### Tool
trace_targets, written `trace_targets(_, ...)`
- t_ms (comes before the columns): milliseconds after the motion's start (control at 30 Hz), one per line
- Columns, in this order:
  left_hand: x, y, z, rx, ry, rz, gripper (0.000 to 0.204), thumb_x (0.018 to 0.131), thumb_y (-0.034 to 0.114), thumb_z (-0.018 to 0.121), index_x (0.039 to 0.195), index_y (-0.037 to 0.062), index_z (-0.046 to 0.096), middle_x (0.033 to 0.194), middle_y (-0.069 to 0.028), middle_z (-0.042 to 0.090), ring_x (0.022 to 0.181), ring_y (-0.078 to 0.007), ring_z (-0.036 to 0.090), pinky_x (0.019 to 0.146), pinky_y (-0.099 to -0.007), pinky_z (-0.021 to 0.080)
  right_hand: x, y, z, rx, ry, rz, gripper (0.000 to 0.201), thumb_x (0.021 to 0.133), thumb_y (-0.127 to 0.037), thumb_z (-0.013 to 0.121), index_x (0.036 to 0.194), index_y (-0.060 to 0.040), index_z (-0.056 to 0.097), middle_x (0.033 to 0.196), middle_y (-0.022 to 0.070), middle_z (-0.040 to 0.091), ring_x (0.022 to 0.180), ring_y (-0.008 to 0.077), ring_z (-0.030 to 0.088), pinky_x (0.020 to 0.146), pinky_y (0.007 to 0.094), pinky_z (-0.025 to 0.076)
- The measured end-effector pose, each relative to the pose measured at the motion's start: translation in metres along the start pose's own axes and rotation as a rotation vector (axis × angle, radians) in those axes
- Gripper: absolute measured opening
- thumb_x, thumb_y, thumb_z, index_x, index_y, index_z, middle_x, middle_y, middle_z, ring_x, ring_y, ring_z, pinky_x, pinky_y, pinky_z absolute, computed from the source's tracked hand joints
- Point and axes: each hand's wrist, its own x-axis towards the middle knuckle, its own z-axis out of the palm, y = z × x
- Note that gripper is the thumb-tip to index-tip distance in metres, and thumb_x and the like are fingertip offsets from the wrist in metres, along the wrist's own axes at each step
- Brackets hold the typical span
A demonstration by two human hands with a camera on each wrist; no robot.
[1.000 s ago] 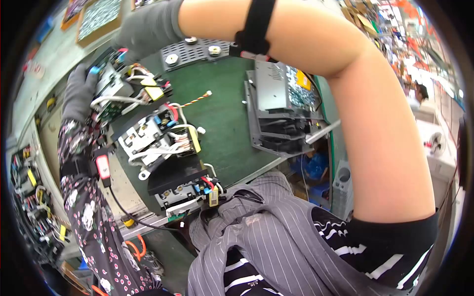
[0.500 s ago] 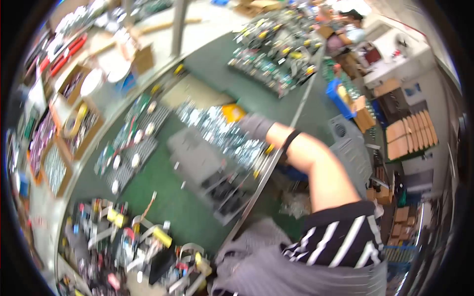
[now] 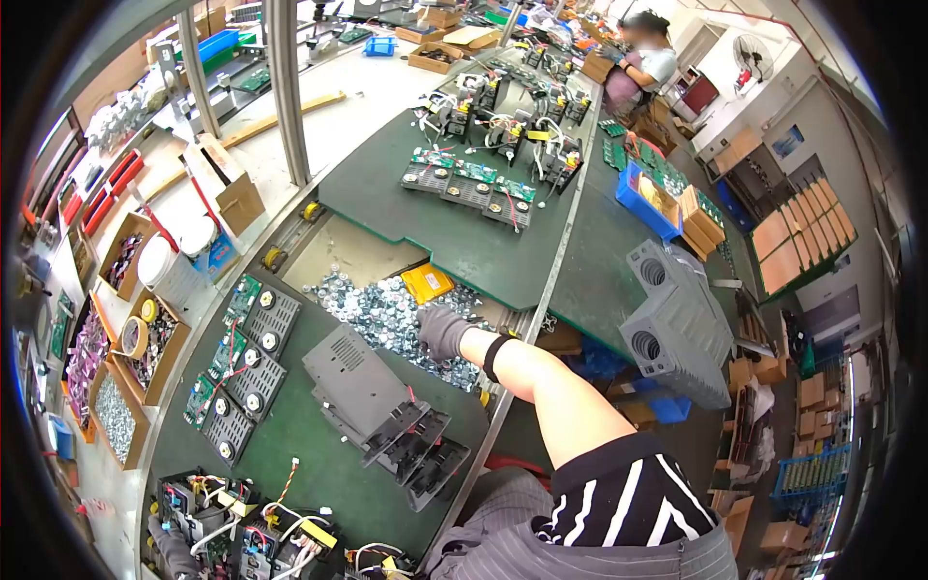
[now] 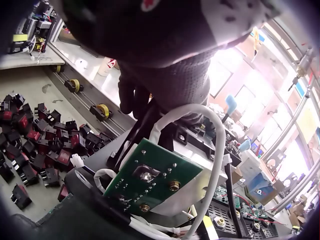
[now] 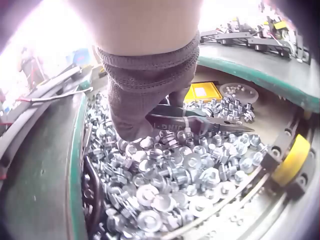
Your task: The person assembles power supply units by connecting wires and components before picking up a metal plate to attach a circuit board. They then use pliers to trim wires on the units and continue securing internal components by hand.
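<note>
In the right wrist view my gloved right hand (image 5: 145, 107) has its fingers round the dark handles of pliers (image 5: 230, 126), whose metal jaws point away over a pile of loose screws (image 5: 185, 175). The head view has that hand (image 3: 445, 333) at the pile (image 3: 372, 314), below a yellow box (image 3: 426, 282). My gloved left hand (image 3: 174, 549) is at the lower left, beside a wired assembly (image 3: 208, 503). Close up in the left wrist view, the left hand (image 4: 167, 85) grips the assembly's black frame, behind a green circuit board (image 4: 150, 180) and thick white cable; its fingertips are partly hidden.
Grey metal housings (image 3: 358, 372) lie stacked between the screws and wired assemblies. Perforated plates with boards (image 3: 251, 377) line the table's left side. Black and red parts (image 4: 45, 145) fill a recess near the left hand. A person (image 3: 643, 68) works farther back.
The view has swung right. My right hand has left the assembly area, reached the screw pile and taken hold of the pliers. My left hand has stayed by the assemblies.
</note>
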Motion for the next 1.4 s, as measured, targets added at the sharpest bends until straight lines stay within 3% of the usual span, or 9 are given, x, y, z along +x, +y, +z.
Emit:
trace_targets(233,-0.005,-0.008,0.004,0.013,0.029,0.042,0.034,0.09,0.011,0.052,0.123,0.0051,0.048,0.103,-0.0127,0.057,0.087,-0.0251,0.055,0.078,-0.0345,0.044,0.006,0.005,-0.022,0.045,-0.088,0.175,0.042,0.068,-0.042,0.066,0.085,-0.0039,0.071,0.096,0.0178,0.064,0.088,0.0312,0.062,0.075,0.0388,0.05)
trace_targets(333,0.001,-0.013,0.012,0.042,0.091,0.149,0.037,0.09,0.009,0.051,0.127,0.0051,0.046,0.105,-0.0127,0.056,0.088,-0.0251,0.054,0.079,-0.0342,0.043,0.006,0.037,-0.02,0.18,0.343,0.324,0.034,0.079,-0.031,0.053,0.088,-0.0033,0.07,0.084,0.0183,0.067,0.084,0.0342,0.064,0.072,0.0413,0.051)
trace_targets(467,0.009,0.047,0.007,0.157,-0.046,0.113,0.035,0.091,0.015,0.054,0.123,0.0033,0.049,0.111,-0.0176,0.055,0.098,-0.0306,0.054,0.085,-0.0373,0.042,-0.028,0.07,-0.079,-0.556,0.717,0.173,0.015,0.076,-0.021,0.055,0.069,-0.0095,0.062,0.064,0.0096,0.058,0.062,0.0282,0.059,0.059,0.0373,0.05)
trace_targets(533,0.001,0.083,-0.015,0.273,-0.202,0.024,0.034,0.091,0.02,0.056,0.119,0.0021,0.051,0.115,-0.0209,0.055,0.104,-0.0343,0.054,0.089,-0.0394,0.041,-0.021,0.096,-0.063,-0.214,0.813,-0.154,0.016,0.079,-0.019,0.054,0.078,-0.0044,0.061,0.075,0.0107,0.06,0.069,0.0253,0.06,0.064,0.0321,0.05)
trace_targets(567,-0.003,0.086,-0.016,0.179,-0.109,0.079,0.024,0.088,0.019,0.057,0.106,0.003,0.054,0.1,-0.0226,0.056,0.094,-0.0372,0.054,0.085,-0.0402,0.043,-0.047,0.061,-0.092,0.616,0.65,0.193,0.023,0.083,-0.027,0.056,0.091,-0.008,0.068,0.092,0.0149,0.066,0.083,0.0333,0.062,0.075,0.038,0.051)
trace_targets(600,-0.009,0.089,-0.016,0.168,-0.072,0.08,0.024,0.089,0.02,0.057,0.106,0.0028,0.054,0.1,-0.0218,0.056,0.094,-0.0367,0.055,0.084,-0.0401,0.042,-0.038,0.067,-0.074,0.745,0.598,0.217,0.032,0.084,-0.037,0.058,0.097,-0.0089,0.067,0.099,0.0165,0.065,0.092,0.0344,0.06,0.083,0.04,0.048)
trace_targets(1100,0.003,0.041,-0.006,-0.078,-0.135,-0.031,0.029,0.09,0.009,0.05,0.118,0.0014,0.047,0.108,-0.0135,0.051,0.097,-0.0245,0.051,0.088,-0.0335,0.041,-0.06,0.038,0.017,-0.001,-0.041,0.459,0.043,0.075,-0.023,0.062,0.116,-0.0122,0.053,0.113,0.0129,0.058,0.106,0.0293,0.057,0.087,0.0411,0.047)
trace_targets(1233,0.002,0.04,-0.001,-0.143,-0.122,-0.043,0.035,0.092,0.008,0.049,0.125,0.0019,0.042,0.114,-0.0119,0.05,0.1,-0.0211,0.05,0.09,-0.0305,0.04,-0.022,0.05,0.103,-0.043,0.077,0.622,0.028,0.085,-0.017,0.049,0.11,-0.0079,0.058,0.112,0.0157,0.061,0.103,0.0284,0.059,0.084,0.0456,0.048)
trace_targets(1400,0.0,0.034,-0.009,-0.094,-0.122,-0.124,0.044,0.091,0.002,0.048,0.134,0.0008,0.036,0.12,-0.0112,0.049,0.105,-0.0188,0.048,0.093,-0.0279,0.039,-0.046,0.03,0.048,0.026,0.147,0.678,0.024,0.082,-0.02,0.053,0.096,-0.008,0.067,0.103,0.012,0.065,0.098,0.0286,0.062,0.076,0.0467,0.049)
